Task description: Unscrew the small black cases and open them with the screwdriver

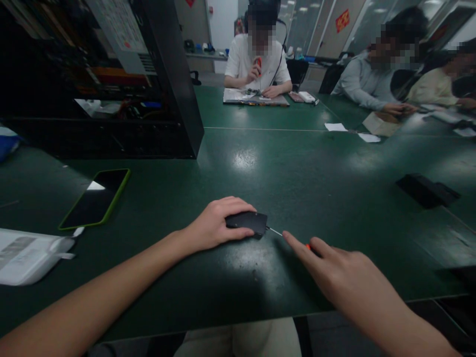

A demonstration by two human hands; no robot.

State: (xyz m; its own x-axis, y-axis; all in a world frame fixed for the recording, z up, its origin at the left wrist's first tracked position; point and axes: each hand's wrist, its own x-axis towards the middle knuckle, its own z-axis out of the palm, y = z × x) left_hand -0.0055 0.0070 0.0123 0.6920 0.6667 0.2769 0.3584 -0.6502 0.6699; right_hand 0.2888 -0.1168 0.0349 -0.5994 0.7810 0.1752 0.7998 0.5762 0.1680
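A small black box-shaped part [247, 223] lies on the green table. My left hand [215, 220] is closed around it, thumb on the near side and fingers over the far side. My right hand [338, 270] grips a screwdriver [275, 231] with an orange-red handle that is mostly hidden in the palm. The index finger stretches along its thin metal shaft. The screwdriver's tip meets the right end of the black part; whether it sits in a screw is too small to tell.
A large open black computer case [186, 99] stands at the back left. A green-edged phone [96, 198] and a white packet [29, 255] lie on the left. Another black part [427, 191] is at right. Across the green table [297, 178], a co-worker [256, 64] holds a red-handled tool.
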